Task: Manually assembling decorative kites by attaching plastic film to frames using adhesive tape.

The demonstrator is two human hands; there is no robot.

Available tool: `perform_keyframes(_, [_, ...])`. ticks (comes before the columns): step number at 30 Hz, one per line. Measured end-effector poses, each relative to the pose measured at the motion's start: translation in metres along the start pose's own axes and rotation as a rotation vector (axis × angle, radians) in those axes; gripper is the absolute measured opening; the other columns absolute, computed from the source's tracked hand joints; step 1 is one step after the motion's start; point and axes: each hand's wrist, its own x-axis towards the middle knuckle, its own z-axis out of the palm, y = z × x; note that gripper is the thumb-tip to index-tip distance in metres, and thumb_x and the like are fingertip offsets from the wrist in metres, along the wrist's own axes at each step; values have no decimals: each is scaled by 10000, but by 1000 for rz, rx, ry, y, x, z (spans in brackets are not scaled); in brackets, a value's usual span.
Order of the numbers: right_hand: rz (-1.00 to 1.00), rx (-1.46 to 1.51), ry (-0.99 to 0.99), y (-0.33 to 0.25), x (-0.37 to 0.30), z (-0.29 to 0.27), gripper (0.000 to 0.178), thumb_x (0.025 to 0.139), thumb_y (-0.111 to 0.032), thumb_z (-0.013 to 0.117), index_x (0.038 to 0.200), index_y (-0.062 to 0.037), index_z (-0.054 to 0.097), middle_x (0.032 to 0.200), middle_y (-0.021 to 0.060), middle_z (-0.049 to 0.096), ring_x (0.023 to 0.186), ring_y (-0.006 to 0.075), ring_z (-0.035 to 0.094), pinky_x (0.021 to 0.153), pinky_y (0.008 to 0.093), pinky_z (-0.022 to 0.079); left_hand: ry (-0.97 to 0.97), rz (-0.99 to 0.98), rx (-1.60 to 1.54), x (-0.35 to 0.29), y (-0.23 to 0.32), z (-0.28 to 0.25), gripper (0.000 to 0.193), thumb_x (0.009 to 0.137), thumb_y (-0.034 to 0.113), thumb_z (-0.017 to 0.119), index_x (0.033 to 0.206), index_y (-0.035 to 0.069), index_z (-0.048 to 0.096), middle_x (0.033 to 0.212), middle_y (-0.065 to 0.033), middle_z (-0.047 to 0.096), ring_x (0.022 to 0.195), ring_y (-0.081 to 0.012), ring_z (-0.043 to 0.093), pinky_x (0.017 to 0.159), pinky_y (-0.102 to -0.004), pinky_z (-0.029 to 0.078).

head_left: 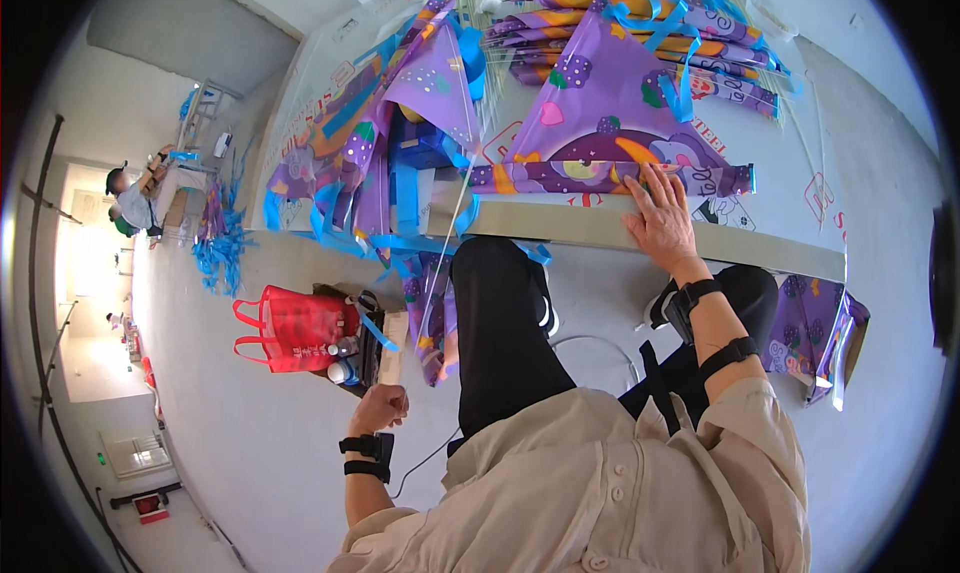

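A purple triangular kite (575, 123) printed with strawberries, a heart and a cartoon figure lies on the table, its near edge gathered into a long narrow band (560, 179). My right hand (662, 213) rests on this band with fingers stretched out, the palm by the table's front edge. Low on the left, off the table, my left hand (383, 408) is closed with fingers curled; what they hold, if anything, is hidden. A thin pale string (455, 213) runs down from the kites toward that hand. Left of the flat kite, more purple kites (430, 83) with blue ribbons are heaped.
Several folded kites (640, 33) with blue ribbons (680, 93) lie at the table's far side. A red bag (300, 328) and bottles stand in a box left of my legs. Purple kites (805, 323) hang at the right. People (135, 198) work far left.
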Motion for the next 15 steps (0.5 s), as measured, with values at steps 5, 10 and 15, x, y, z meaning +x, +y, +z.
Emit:
perform_keyframes(5, [-48,8,48,1,3,2,545,859,-352,574,1342,-137,440,1457,130,332,1363,285,274,1129,431,157,508,446,351,32,-26,10,113,737,-55,511,661,12,561,551,-111,532,532,-186,591,467,-317,442])
perform_keyframes(10, [-31,77,61,5,2,3,559,822,-320,617,1307,-93,455,1442,147,347,1351,296,290,1117,438,183,846,734,701,83,121,-25,69,784,-8,474,784,25,535,748,-214,561,716,-416,575,597,-487,449])
perform_keyframes(15, [-63,134,96,11,3,4,606,755,-273,662,1286,-56,464,1384,167,391,1314,321,326,1106,449,209,864,857,933,151,228,-54,56,810,79,536,800,27,556,776,-194,582,721,-357,615,602,-455,496])
